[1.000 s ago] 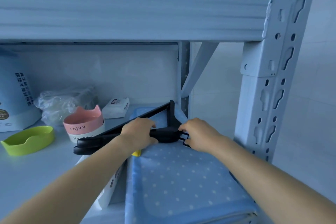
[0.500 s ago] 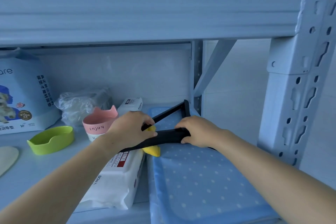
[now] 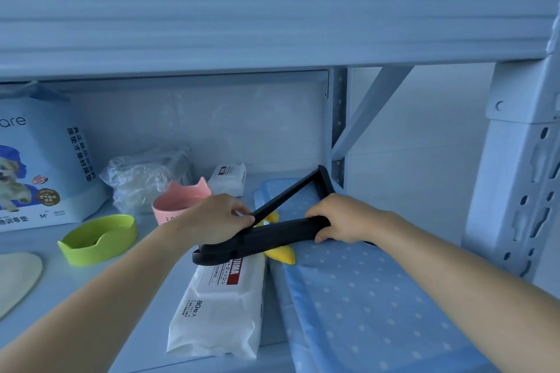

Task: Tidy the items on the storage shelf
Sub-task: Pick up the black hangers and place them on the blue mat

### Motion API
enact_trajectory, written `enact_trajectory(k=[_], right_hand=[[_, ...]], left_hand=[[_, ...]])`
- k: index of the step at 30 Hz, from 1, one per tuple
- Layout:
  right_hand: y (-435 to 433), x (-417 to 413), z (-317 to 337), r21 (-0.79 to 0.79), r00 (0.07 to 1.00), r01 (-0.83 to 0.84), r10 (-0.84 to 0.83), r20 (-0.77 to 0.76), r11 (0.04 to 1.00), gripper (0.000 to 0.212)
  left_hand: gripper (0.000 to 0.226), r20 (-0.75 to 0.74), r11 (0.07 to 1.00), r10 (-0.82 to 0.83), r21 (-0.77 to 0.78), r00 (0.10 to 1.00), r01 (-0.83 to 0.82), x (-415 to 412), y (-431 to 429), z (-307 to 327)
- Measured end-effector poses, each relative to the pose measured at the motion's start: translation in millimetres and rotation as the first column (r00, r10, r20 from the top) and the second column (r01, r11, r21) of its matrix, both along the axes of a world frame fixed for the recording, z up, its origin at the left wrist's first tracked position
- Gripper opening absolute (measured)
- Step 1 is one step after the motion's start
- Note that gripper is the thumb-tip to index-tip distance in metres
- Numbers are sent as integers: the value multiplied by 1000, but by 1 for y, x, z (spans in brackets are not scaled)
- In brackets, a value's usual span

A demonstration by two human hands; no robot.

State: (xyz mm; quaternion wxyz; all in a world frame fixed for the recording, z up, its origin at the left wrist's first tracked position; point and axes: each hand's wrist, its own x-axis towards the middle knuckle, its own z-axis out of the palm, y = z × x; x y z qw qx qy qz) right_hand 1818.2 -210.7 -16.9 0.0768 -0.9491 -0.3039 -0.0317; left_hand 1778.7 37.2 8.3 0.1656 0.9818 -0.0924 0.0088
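Head view: two hands hold one black triangular frame above the shelf. The left hand has its fingers curled, pinching the thin bar near where it meets the wide bar. The right hand is wrapped round the wide bar's right end, thumb beneath. The frame's far corner lies over the back of the one blue dotted mat, and its left end juts out over the larger of two wipes packs; the smaller pack lies at the back. One yellow object shows under the wide bar, between pack and mat. There are two bowls, one pink with cat ears and one green, one crumpled clear plastic bag, one tall blue package with a dog picture and one flat beige piece at the left edge. Compared with a second ago, the wide bar reaches much less far to the left, the wipes pack under it is uncovered, and the dog picture and beige piece have come into view.
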Motion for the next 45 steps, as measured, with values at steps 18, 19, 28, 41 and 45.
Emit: enact_trajectory(k=[18, 19, 28, 41, 45], right_hand=[[-35, -24, -11, -23, 987, -155, 156, 33, 988, 28], [-36, -22, -11, -35, 988, -145, 146, 46, 989, 30], [-35, -39, -22, -43, 972, -125, 131, 195, 991, 55], [-36, -39, -23, 237, 985, -149, 124, 116, 960, 46], [-41, -31, -15, 339, 992, -105, 73, 107, 935, 49]], left_hand=[[39, 143, 943, -333, 16, 932, 334, -8, -11, -18], [44, 138, 929, -370, 26, 919, 370, -8, -14, -21], [46, 206, 880, -447, 274, 871, 388, -12, -32, -40], [44, 322, 918, -363, 286, 875, 275, -17, -33, -38], [63, 348, 950, -311, 124, 884, 285, -18, -31, -34]])
